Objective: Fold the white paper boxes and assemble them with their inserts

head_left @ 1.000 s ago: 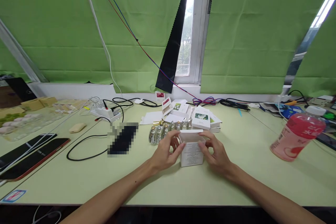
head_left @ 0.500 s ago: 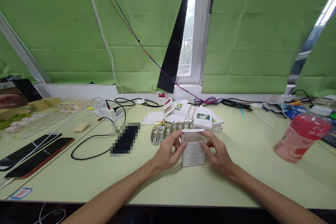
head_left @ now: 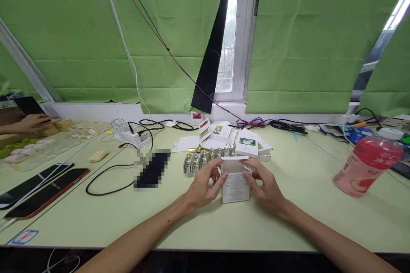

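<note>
1. One white box (head_left: 236, 190) stands upright on the pale green table (head_left: 297, 170), top open, far flap raised; the contents cannot be made out from here.
2. The box is grasped by both hands, one per side: left hand (head_left: 203, 185) and right hand (head_left: 265, 185), thumbs on the printed near face, fingers about the upper edges.
3. Behind it, silver-wrapped packets (head_left: 195, 162) are lined up; overlapped, exact count not possible.
4. Farther back, white cartons (head_left: 247, 143) are heaped; two with red pictures and at least two with green pictures are counted.
5. One bottle (head_left: 367, 168), capped, pink liquid inside, is seen at right.
6. At left, two phones (head_left: 60, 185) are noted; beyond, near two yellowish boxes (head_left: 64, 125), one co-worker's hand (head_left: 33, 123).
</note>
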A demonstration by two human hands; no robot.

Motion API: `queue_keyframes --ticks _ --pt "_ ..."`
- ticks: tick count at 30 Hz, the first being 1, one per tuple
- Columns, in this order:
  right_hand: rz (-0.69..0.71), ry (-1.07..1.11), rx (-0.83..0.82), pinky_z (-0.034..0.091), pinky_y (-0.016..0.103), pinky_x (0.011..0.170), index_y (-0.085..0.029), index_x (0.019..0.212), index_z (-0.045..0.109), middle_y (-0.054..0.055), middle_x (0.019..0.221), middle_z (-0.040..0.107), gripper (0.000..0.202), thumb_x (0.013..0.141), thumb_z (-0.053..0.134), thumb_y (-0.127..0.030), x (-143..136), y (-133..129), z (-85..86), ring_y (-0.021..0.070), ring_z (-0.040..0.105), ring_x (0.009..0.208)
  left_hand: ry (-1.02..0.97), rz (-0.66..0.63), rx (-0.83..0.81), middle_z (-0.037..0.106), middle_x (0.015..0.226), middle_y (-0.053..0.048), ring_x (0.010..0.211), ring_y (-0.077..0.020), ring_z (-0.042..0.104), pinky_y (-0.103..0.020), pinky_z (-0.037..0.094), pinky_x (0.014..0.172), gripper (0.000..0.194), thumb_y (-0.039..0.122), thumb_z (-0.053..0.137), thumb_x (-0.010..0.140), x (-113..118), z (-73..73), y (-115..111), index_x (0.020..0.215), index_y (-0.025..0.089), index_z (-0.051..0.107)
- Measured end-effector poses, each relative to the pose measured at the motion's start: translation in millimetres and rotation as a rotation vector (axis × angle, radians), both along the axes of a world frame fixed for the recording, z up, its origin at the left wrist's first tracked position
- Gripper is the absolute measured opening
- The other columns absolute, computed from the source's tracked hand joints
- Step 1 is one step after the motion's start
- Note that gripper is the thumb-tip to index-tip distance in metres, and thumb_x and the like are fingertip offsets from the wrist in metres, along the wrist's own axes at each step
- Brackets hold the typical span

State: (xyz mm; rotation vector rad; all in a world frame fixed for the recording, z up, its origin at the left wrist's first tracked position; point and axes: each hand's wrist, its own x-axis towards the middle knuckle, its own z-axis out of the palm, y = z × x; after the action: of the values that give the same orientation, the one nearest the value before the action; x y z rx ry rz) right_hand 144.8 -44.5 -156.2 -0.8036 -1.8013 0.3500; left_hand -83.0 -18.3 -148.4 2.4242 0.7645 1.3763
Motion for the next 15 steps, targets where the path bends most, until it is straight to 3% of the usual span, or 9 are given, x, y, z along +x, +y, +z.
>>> queue_keyframes --ticks 5,9,12,15 --pt "0.008 0.035 -0.051 0.054 0.024 0.05 -0.026 0.123 0.051 0.006 0.107 0.065 0.021 0.102 0.049 -0.028 0.0 0.6 -3.9 0.0122 0.064 0.061 -0.015 0.001 -0.084 0.056 0.072 0.005 0.058 -0.0098 0.057 -0.022 0.051 0.057 0.032 0.027 0.056 0.098 -1.5 -1.2 -0.1 0.127 0.024 0.042" --pt "-0.001 -0.013 0.01 0.057 0.027 0.057 -0.028 0.132 0.052 0.008 0.116 0.063 0.029 0.103 0.046 -0.027 0.6 0.5 -0.5 0.0133 0.065 0.068 -0.037 0.001 -0.114 0.057 0.071 0.006 0.058 -0.01 0.059 -0.021 0.051 0.055 0.028 0.028 0.057 0.097 -1.5 0.1 -1.6 0.12 0.024 0.042" --pt "-0.006 -0.036 0.019 0.057 0.029 0.061 -0.027 0.127 0.056 0.01 0.119 0.062 0.025 0.103 0.046 -0.028 0.4 0.0 2.5 0.0151 0.066 0.074 -0.049 -0.001 -0.135 0.058 0.074 0.005 0.058 -0.0099 0.06 -0.021 0.052 0.055 0.027 0.028 0.058 0.097 -1.4 0.3 -2.8 0.118 0.024 0.042" --pt "0.008 0.023 -0.072 0.053 0.026 0.051 -0.024 0.121 0.051 0.005 0.094 0.067 0.02 0.102 0.048 -0.031 -0.4 -0.6 2.6 0.0145 0.065 0.062 -0.049 -0.003 -0.095 0.06 0.087 0.001 0.06 -0.0084 0.061 -0.02 0.054 0.055 0.021 0.025 0.056 0.097 -1.1 1.8 -3.2 0.115 0.024 0.043"
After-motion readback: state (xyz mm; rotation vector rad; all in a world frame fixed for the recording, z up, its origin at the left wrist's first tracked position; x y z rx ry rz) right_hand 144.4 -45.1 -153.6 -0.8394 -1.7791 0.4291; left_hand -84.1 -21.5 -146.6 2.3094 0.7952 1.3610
